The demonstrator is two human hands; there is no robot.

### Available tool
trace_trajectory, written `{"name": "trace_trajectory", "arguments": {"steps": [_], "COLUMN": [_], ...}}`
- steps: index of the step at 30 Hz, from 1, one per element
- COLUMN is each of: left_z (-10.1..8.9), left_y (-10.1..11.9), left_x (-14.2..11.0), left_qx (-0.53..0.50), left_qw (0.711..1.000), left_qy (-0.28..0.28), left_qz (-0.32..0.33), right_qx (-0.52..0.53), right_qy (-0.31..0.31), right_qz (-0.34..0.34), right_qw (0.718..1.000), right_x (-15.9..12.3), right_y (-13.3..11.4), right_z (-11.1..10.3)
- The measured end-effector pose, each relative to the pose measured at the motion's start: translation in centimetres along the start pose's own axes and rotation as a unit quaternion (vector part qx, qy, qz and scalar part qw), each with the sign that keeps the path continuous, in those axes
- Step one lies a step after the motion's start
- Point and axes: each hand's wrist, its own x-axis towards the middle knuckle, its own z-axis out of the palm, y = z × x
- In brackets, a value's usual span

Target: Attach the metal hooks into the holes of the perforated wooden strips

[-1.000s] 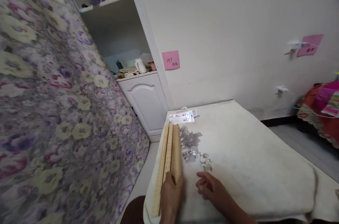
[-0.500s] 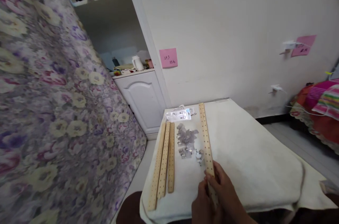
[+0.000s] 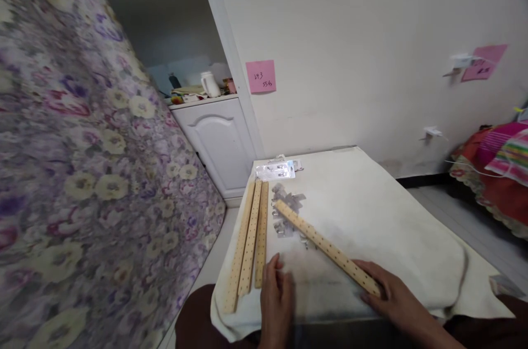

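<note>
My right hand (image 3: 388,291) grips the near end of a perforated wooden strip (image 3: 324,244). The strip slants up to the left, its far end over a pile of small clear plastic bags (image 3: 291,203) that it partly covers. My left hand (image 3: 275,294) holds nothing; its fingers are apart and slightly curled, right beside the lower end of a second perforated strip (image 3: 262,239). Whether they touch is unclear. Two more such strips, a middle one (image 3: 250,239) and an outer one (image 3: 239,255), lie along the table's left side. Small metal parts (image 3: 304,242) lie partly hidden beneath the held strip.
A clear plastic package (image 3: 275,170) lies at the back left of the cloth-covered table (image 3: 371,217). Behind the table stands a wall with a pink note (image 3: 260,76). A white cabinet (image 3: 223,143) and a floral curtain (image 3: 82,173) are on the left.
My left hand has let go of the held strip and moved left towards the lying strips. My right hand has moved right, and its strip has swung from nearly upright in view to a leftward slant.
</note>
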Motion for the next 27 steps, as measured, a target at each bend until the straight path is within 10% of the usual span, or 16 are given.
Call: {"name": "trace_trajectory", "arguments": {"steps": [6,15,27], "left_z": [1.1,2.1,3.1], "left_y": [-2.1,-3.2,-3.7], "left_x": [0.1,0.1,3.2], "left_qx": [0.083,0.117,0.109], "left_qw": [0.994,0.989,0.988], "left_qy": [0.029,0.034,0.040], "left_qz": [0.067,0.083,0.106], "right_qx": [-0.189,-0.248,-0.221], "right_qy": [-0.036,-0.125,-0.113], "right_qz": [-0.011,-0.107,-0.053], "right_qw": [0.981,0.955,0.967], "right_x": [-0.9,2.2,2.4], "right_y": [1.6,0.6,0.9], "right_z": [-1.7,-5.1,-4.5]}}
